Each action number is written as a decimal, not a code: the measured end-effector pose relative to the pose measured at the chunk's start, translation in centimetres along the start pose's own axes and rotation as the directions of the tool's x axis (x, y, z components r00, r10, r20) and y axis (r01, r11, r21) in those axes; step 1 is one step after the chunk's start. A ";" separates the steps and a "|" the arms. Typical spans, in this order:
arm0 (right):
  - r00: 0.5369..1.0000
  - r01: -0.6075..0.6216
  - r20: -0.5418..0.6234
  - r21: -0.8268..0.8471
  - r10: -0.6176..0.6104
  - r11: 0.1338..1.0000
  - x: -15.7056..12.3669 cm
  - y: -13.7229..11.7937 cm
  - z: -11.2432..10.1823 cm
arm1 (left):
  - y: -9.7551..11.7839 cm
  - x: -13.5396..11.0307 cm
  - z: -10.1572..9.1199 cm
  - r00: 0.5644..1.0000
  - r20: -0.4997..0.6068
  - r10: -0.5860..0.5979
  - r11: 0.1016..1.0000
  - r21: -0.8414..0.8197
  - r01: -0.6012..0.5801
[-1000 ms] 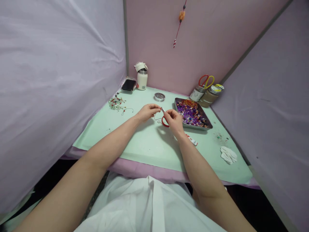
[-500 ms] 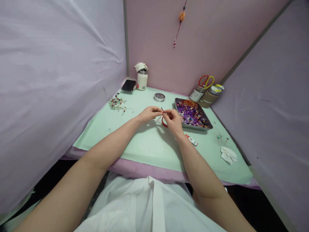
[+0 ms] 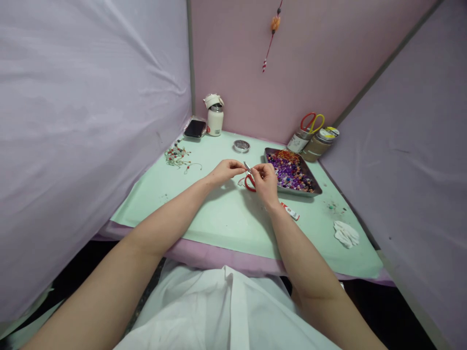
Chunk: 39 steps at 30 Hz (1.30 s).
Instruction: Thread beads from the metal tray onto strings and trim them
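Note:
Over the middle of the green mat [image 3: 219, 218], my left hand [image 3: 225, 171] pinches a thin red thread [image 3: 241, 181] with its fingertips closed. My right hand [image 3: 265, 182] is closed round small red-handled scissors [image 3: 249, 179], whose metal tips point up between the two hands. Both hands almost touch. Just right of them stands a metal tray [image 3: 313, 188] full of purple and mixed beads.
A white jar [image 3: 214, 119] and a phone [image 3: 194, 128] sit at the back left, a small round tin [image 3: 241, 145] behind the hands. Beaded strands [image 3: 176, 156] lie left. Jars with red-yellow scissors [image 3: 311, 122] stand back right. A small tube [image 3: 290, 211] and a white cloth [image 3: 346, 234] lie right.
My hands drew closer together and dropped slightly toward the mat; the scissors' tips now stand between them by the thread.

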State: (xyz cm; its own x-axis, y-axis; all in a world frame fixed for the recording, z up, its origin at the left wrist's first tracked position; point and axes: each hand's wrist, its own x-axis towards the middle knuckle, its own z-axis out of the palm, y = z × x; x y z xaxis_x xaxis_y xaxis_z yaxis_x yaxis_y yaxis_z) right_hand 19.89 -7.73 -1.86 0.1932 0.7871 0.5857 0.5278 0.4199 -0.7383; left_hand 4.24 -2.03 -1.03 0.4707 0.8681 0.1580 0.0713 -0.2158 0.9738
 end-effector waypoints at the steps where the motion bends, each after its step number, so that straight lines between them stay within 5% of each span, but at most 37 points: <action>1: 1.000 0.005 -0.028 -0.007 -0.005 1.000 0.0 0.0 0.0 | 0.0 0.0 -0.1 1.000 -0.005 -0.007 1.000 0.006 0.007; 13: 0.989 0.012 -0.147 -0.027 -0.016 1.000 -0.1 -0.6 -0.2 | -0.4 0.3 -0.4 1.000 0.008 -0.019 0.999 0.026 0.019; 17: 0.992 -0.121 -0.034 0.112 0.125 0.986 0.0 -0.1 0.0 | 0.0 0.1 -0.6 0.997 0.028 -0.074 0.997 -0.002 0.074; 23: 0.938 -0.332 0.213 0.313 0.275 0.890 0.3 0.4 0.1 | 0.7 -0.3 -1.1 0.977 0.179 -0.111 0.956 -0.249 0.155; 27: 0.933 -0.351 0.191 0.314 0.304 0.882 0.6 0.3 -0.2 | 0.7 -0.3 -1.5 0.963 0.224 -0.152 0.924 -0.312 0.219; 39: 0.951 -0.307 0.136 0.354 0.277 0.883 0.7 0.9 -0.4 | -0.1 0.0 -1.8 0.956 0.115 -0.268 0.810 -0.511 0.289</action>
State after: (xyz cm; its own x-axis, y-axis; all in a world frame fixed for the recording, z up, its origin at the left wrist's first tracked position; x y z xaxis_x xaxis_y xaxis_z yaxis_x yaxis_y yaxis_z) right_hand 20.80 -6.98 -2.06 0.2176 0.9263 0.3077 0.1135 0.2891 -0.9505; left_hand 2.61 -1.22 -0.81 0.5321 0.8368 -0.1292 -0.2556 0.3042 0.9177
